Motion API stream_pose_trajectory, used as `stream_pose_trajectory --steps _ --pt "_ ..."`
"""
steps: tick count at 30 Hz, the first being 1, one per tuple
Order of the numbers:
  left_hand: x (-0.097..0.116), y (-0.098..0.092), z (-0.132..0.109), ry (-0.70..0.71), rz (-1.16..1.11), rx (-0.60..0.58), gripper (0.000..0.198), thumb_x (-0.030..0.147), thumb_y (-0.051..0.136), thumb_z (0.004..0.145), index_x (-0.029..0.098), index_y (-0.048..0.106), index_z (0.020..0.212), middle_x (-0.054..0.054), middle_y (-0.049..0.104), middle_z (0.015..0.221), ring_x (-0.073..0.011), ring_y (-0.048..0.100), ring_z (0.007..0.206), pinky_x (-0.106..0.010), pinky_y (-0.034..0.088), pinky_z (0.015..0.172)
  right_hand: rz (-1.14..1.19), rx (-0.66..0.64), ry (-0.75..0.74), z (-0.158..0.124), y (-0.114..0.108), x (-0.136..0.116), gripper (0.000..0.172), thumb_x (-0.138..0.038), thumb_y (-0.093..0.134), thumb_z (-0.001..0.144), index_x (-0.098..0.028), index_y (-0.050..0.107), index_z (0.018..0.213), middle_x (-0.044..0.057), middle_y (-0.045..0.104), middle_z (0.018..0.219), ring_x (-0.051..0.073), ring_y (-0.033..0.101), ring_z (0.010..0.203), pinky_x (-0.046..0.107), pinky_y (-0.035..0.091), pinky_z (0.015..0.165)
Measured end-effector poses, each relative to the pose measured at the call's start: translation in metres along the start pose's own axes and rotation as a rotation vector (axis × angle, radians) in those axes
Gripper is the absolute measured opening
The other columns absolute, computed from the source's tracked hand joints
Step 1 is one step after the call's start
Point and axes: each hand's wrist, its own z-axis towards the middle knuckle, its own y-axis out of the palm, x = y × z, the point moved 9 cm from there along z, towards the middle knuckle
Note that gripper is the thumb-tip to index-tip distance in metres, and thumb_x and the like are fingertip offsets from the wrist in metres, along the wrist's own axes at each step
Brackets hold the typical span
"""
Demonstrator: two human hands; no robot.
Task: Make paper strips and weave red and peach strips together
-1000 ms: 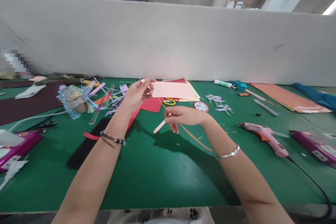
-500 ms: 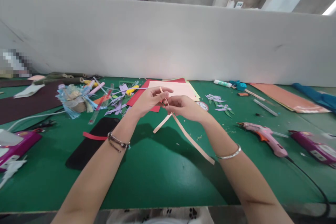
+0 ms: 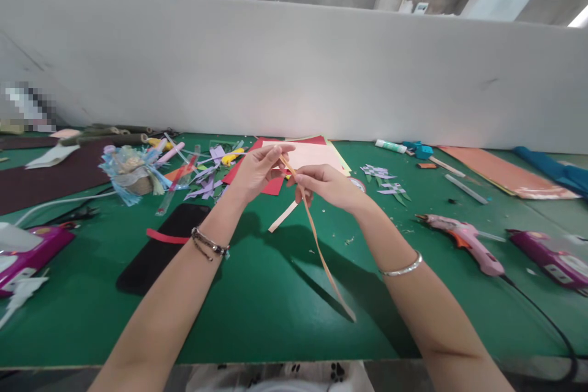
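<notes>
Both hands are raised over the green table, close together. My left hand pinches the top end of a long thin peach paper strip. My right hand grips the same strip a little lower, fingers closed on it. The strip hangs down toward me and ends near the table's front. A short peach strip lies on the table just below my hands. Behind them lie stacked sheets of pink and red paper.
A pink glue gun with its cord lies to the right, a purple device beyond it. At left are a black pad, purple paper scraps, a blue ribbon bundle and another purple device. A white partition backs the table.
My hands came together on the long strip, then rose slightly. The strip's free end swung from the right toward the table's front. The short strip stays on the table.
</notes>
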Motion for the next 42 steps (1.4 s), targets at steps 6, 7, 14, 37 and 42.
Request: stream_pose_trajectory --steps 6,7,14,37,42 --pt "-0.006 0.000 0.000 -0.030 0.008 -0.001 0.044 0.050 0.068 0.055 0.014 0.067 0.080 0.002 0.052 0.059 -0.0039 0.047 0.050 -0.015 0.044 0.045 0.043 0.030 0.023 0.001 0.000 0.000 0.026 -0.027 0.036 0.085 -0.013 0.053 0.072 0.000 0.058 0.055 0.006 0.052 0.048 0.019 0.042 0.050" --pt "-0.007 0.003 0.000 -0.041 0.024 -0.023 0.044 0.050 0.068 0.056 0.014 0.067 0.081 0.002 0.053 0.061 -0.0047 0.048 0.052 -0.016 0.044 0.046 0.054 0.033 0.020 0.001 0.000 -0.001 0.027 -0.028 0.036 0.085 -0.013 0.053 0.070 0.000 0.057 0.055 0.006 0.051 0.047 0.019 0.042 0.050" --pt "-0.011 0.017 -0.003 -0.069 0.211 -0.151 0.038 0.049 0.059 0.068 0.012 0.065 0.078 -0.004 0.061 0.069 -0.0102 0.056 0.060 -0.023 0.048 0.057 0.012 0.142 0.029 0.002 -0.011 0.004 0.024 -0.033 0.045 0.080 -0.014 0.051 0.067 -0.002 0.053 0.054 0.004 0.049 0.040 0.018 0.041 0.045" --pt "-0.003 0.032 -0.011 0.151 0.752 -0.031 0.032 0.027 0.034 0.083 0.018 0.038 0.053 0.004 0.042 0.047 -0.0093 0.041 0.048 -0.021 0.033 0.050 0.029 0.333 0.076 0.001 -0.025 0.007 0.029 -0.014 0.035 0.082 -0.017 0.041 0.055 -0.006 0.044 0.042 0.005 0.041 0.034 0.019 0.033 0.041" --pt "-0.007 0.030 -0.011 0.140 0.626 0.002 0.041 0.037 0.033 0.084 0.017 0.046 0.052 0.001 0.051 0.050 -0.0108 0.048 0.053 -0.023 0.036 0.056 0.101 0.297 0.089 0.003 -0.020 0.009 0.030 -0.014 0.037 0.083 -0.015 0.043 0.055 -0.006 0.049 0.043 0.003 0.043 0.034 0.017 0.034 0.041"
